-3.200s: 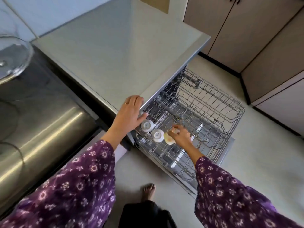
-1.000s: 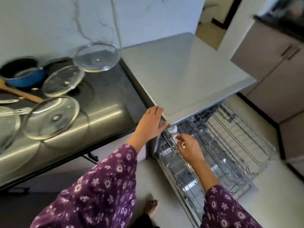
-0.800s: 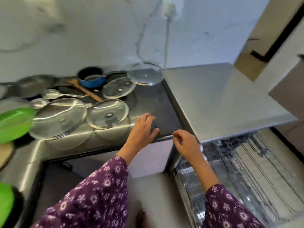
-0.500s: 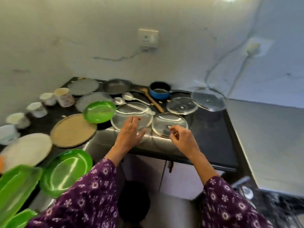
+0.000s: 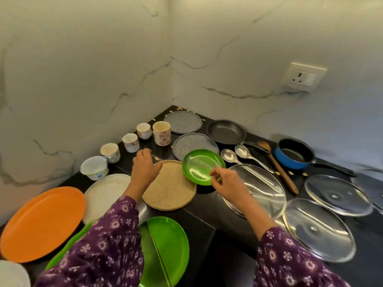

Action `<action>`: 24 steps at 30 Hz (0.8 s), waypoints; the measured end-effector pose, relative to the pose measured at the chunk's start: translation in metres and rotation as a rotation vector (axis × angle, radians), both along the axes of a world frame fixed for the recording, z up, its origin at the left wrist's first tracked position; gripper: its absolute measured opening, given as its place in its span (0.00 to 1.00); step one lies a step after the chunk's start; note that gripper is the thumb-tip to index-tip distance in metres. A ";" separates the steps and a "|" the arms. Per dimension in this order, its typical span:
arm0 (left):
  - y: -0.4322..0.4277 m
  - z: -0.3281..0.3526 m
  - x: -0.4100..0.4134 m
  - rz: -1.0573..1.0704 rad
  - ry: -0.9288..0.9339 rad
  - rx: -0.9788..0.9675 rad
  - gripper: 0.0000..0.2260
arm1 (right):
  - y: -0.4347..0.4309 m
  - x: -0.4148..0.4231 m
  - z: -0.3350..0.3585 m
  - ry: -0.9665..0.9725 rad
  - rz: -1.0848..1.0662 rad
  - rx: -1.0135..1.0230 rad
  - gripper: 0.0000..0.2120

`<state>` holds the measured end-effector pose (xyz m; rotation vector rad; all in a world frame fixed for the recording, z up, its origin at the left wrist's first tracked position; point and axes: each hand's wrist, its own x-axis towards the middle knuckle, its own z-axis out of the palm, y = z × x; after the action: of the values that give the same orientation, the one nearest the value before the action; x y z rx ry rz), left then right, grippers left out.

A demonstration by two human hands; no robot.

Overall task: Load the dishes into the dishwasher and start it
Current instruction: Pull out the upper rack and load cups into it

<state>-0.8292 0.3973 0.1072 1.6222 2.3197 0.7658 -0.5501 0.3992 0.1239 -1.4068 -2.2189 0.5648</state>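
Dirty dishes cover a black corner counter [image 5: 204, 216]. My left hand [image 5: 144, 169] hovers open over the far left edge of a beige plate [image 5: 171, 192], just short of a row of small cups [image 5: 130, 142] and a floral mug [image 5: 161, 133]. My right hand [image 5: 227, 182] has its curled fingertips at the near rim of a small green divided plate [image 5: 200, 168]; whether they grip it is unclear. The dishwasher is out of view.
An orange plate [image 5: 41, 222], a white plate [image 5: 103, 193] and a large green plate [image 5: 167, 251] lie near me. Right of my hands are glass lids [image 5: 319, 228], two spoons [image 5: 229, 156], a wooden spoon [image 5: 278, 168], a black pan [image 5: 226, 131], a blue saucepan [image 5: 293, 154] and grey plates [image 5: 194, 144].
My view has swung left from the open dishwasher rack to the counter. Both hands left the dishwasher and moved over the dishes, the right one reaching the small green plate.
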 end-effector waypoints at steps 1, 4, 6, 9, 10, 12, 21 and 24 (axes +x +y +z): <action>0.008 -0.005 -0.016 0.035 0.009 -0.020 0.27 | 0.009 -0.012 -0.005 -0.004 0.012 0.003 0.07; 0.027 -0.019 -0.053 0.099 0.048 -0.054 0.28 | 0.027 -0.043 -0.020 -0.028 0.063 -0.020 0.07; 0.040 -0.024 -0.073 0.118 0.066 -0.069 0.28 | 0.037 -0.060 -0.030 -0.057 0.108 -0.040 0.07; 0.063 -0.034 -0.095 0.101 0.106 -0.106 0.30 | 0.050 -0.078 -0.039 -0.081 0.149 -0.072 0.07; 0.072 -0.038 -0.100 0.092 0.117 -0.126 0.32 | 0.055 -0.083 -0.042 -0.072 0.146 -0.079 0.08; 0.089 -0.045 -0.110 0.081 0.125 -0.168 0.35 | 0.064 -0.090 -0.048 -0.051 0.139 -0.078 0.08; 0.151 -0.061 -0.138 0.134 0.161 -0.218 0.35 | 0.076 -0.101 -0.060 -0.034 0.181 -0.089 0.08; 0.157 -0.064 -0.141 0.158 0.166 -0.214 0.30 | 0.077 -0.097 -0.060 -0.033 0.184 -0.098 0.08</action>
<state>-0.9700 0.5540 0.0433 1.4741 2.5676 0.4062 -0.6471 0.4765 0.0640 -1.2737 -2.3928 0.7262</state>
